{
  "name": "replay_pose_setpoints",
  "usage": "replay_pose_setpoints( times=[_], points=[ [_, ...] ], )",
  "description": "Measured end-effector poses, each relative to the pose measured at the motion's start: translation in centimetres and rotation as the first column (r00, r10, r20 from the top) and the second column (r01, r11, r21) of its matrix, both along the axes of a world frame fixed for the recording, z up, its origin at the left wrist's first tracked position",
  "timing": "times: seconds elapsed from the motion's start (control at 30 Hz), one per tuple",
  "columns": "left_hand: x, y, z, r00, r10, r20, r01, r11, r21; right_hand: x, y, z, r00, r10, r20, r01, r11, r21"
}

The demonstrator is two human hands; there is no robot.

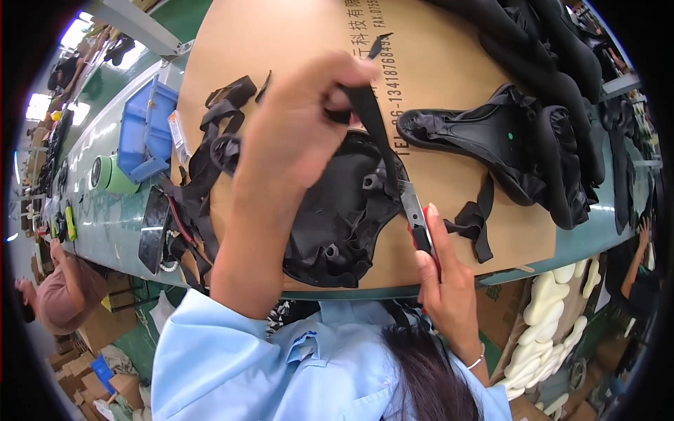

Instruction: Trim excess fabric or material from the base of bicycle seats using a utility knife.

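My left hand (298, 119) is raised over the table, its fingers closed on a black strip of material (372, 116). The strip runs down to the right edge of a black bicycle saddle (323, 217) that lies underside up, gathered cover edges showing. My right hand (449, 288) grips a utility knife (417, 223) with red and black handle. Its blade points up and meets the saddle's right edge, close to where the strip joins it. My left hand and forearm hide part of the saddle's left side.
Brown cardboard (281, 35) covers the work surface. To the right lie another upturned saddle (484, 133) and a black offcut (479, 221); black scraps (200, 175) pile up at left. Beyond are a blue bin (146, 130) and cream foam pads (544, 330). Other people work at both sides.
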State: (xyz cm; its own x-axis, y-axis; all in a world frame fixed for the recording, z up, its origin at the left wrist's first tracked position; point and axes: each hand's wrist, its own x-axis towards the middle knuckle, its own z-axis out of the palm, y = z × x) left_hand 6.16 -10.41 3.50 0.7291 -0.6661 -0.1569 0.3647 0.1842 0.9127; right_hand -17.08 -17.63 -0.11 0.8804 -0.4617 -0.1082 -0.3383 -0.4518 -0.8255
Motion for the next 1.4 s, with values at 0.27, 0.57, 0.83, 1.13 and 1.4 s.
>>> replay_pose_setpoints(
  times=[0.27,0.57,0.83,1.13,1.4],
  points=[
    [-0.9,1.0,0.7,0.959,-0.240,0.148,0.236,0.397,-0.887,-1.4,1.9,1.1,0.998,0.051,-0.031,-0.052,0.998,-0.035],
    [-2.6,4.8,-1.9,-0.131,-0.644,0.754,-0.252,0.757,0.603,0.9,-3.3,2.4,0.956,0.262,-0.131,-0.293,0.864,-0.410],
    [-1.0,2.4,-5.5,-0.210,0.036,0.977,-0.041,0.998,-0.045,0.3,-2.9,0.7,0.980,0.166,-0.106,-0.135,0.958,0.253],
    [0.8,2.8,-4.9,0.691,0.393,0.606,-0.585,0.797,0.149,-4.0,4.4,1.4,0.991,-0.088,-0.104,0.097,0.991,0.091],
    [-5.0,10.4,-4.6,0.973,0.233,0.008,-0.209,0.857,0.471,1.2,-7.1,3.6,0.939,0.277,-0.207,-0.334,0.879,-0.341]
  ],
)
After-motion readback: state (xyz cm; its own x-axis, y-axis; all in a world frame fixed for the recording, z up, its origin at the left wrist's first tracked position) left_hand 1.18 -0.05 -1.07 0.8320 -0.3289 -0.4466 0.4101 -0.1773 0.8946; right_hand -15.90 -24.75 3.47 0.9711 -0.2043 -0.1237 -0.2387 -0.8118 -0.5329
